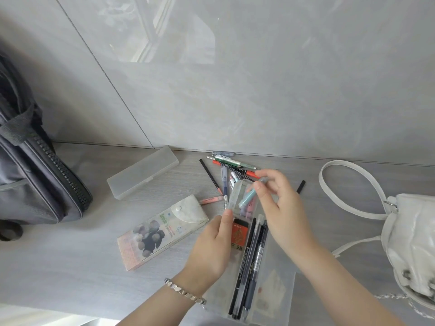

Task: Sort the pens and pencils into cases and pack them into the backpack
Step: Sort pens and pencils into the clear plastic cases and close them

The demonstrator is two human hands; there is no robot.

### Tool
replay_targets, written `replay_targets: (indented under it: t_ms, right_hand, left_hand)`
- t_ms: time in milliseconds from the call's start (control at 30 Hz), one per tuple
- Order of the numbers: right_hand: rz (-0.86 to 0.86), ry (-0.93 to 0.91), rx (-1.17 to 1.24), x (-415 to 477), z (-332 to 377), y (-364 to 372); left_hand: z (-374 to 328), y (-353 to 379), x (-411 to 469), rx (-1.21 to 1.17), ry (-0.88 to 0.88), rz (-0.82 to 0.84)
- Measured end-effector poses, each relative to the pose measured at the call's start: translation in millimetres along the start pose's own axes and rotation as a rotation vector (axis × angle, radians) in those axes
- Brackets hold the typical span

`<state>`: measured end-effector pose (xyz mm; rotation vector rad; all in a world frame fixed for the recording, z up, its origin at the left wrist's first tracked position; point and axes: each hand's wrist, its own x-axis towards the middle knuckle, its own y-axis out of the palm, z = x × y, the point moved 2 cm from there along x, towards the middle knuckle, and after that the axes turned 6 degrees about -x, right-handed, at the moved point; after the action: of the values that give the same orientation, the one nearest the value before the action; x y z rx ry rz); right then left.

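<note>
Two bits of print I can read here.
"Smile" is printed in green on my snap-flap pencil case (162, 234); "2B" stands on the orange lead box (239, 232) inside my clear case (281, 291).

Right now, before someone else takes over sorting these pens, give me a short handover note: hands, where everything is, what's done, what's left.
Hands: left hand grips the left edge of the open frosted case; right hand pinches a grey pen above it.
Done: that case holds black pens, pastel markers and an orange lead box.
Left: loose pens lie heaped by the wall. The closed frosted case and printed case lie on the table, shut. All three cases have yet to go into the backpack, at the far left.
</note>
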<state>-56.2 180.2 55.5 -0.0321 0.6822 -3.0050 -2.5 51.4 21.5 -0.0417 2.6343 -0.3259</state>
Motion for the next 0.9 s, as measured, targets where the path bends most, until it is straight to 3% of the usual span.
replay_targets:
  t_ms: [200,367,433,533,633,700,900]
  right_hand:
    - [-0.136,-0.167,-0.386,-1.6,-13.4,9.3]
    - [-0.053,-0.156,-0.438,-1.2,-19.5,12.2]
    - [0.033,-0.135,-0.430,7.2,-20.2,12.2]
    - [0.292,-0.124,-0.440,36.3,-20.4,15.5]
    - [0.260,-0.126,-0.458,81.7,-19.8,24.6]
    - [0.262,-0.126,-0.601,115.1,-23.0,41.7]
    - [0.626,-0.259,-1.245,157.4,-32.0,95.8]
  left_hand:
    - [0.1,3.3,-1.9,-0.004,0.030,0.009]
    - [4.4,-2.8,4.6,0.009,-0.019,0.019]
    - [5.5,-7.9,8.7,0.037,-0.025,0.022]
    - [10.5,-20.1,17.6,0.061,-0.048,-0.010]
    - [17.2,-37.3,26.9,0.075,-0.106,-0.096]
    - [18.7,-50.2,33.0,0.028,-0.142,-0.160]
    - [19.5,-77.1,43.2,-0.006,-0.166,-0.196]
